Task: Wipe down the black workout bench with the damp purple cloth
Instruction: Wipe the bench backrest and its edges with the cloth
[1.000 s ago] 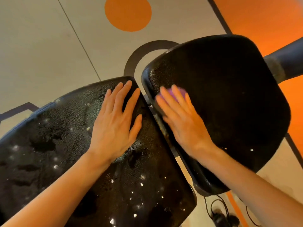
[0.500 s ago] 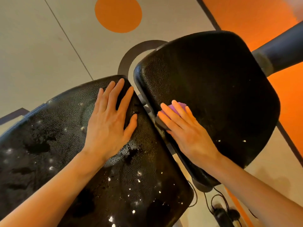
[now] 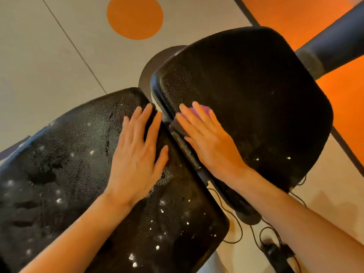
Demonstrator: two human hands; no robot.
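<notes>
The black workout bench has two padded sections: a wet, glistening back pad (image 3: 65, 174) at lower left and a seat pad (image 3: 256, 99) at upper right, split by a narrow gap. My left hand (image 3: 137, 152) lies flat with straight fingers on the back pad beside the gap. My right hand (image 3: 206, 138) presses flat on the purple cloth (image 3: 201, 110) at the seat pad's near-left edge. Only a small bit of cloth shows between and past the fingers.
A dark padded roller (image 3: 334, 40) juts in from the upper right. Black cables and a small device (image 3: 273, 251) lie on the floor below the seat. The floor is beige with an orange circle (image 3: 135, 16) and an orange zone at right.
My right hand slid with the cloth toward me along the seat's left edge, then back up a little. My left hand stayed flat on the back pad, now closer to the gap.
</notes>
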